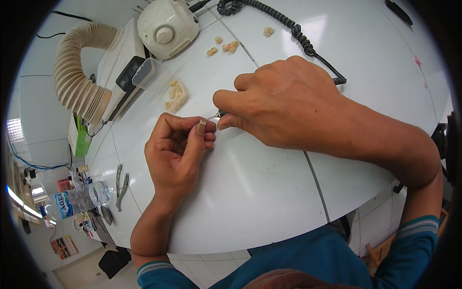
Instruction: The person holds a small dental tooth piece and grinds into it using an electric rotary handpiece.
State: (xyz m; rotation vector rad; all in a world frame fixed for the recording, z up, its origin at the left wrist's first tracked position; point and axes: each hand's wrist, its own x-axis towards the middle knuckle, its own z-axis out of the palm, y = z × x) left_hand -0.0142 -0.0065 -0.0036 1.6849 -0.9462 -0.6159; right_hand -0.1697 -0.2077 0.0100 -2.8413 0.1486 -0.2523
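Observation:
My left hand point(178, 154) pinches a small piece, too hidden to make out, between thumb and index finger, with the other fingers curled. My right hand point(279, 103) is wrapped round a rotary handpiece point(222, 113), mostly hidden under it, whose thin metal bit reaches to the left fingertips. The handpiece's coiled black cord point(288, 24) runs out beyond the right hand to the top of the view. Just behind the left hand sit a small plastic box point(182, 100) of pale tooth-like pieces and its clear lid point(149, 74). Several loose pieces point(230, 47) lie farther back.
A white motor unit point(168, 29) and an extractor with ribbed hose point(72, 65) stand back left. Along the left are a green box point(79, 137), metal pliers point(122, 190) and a water bottle point(82, 200). A black tool point(399, 13) lies at back right on the white table point(250, 192).

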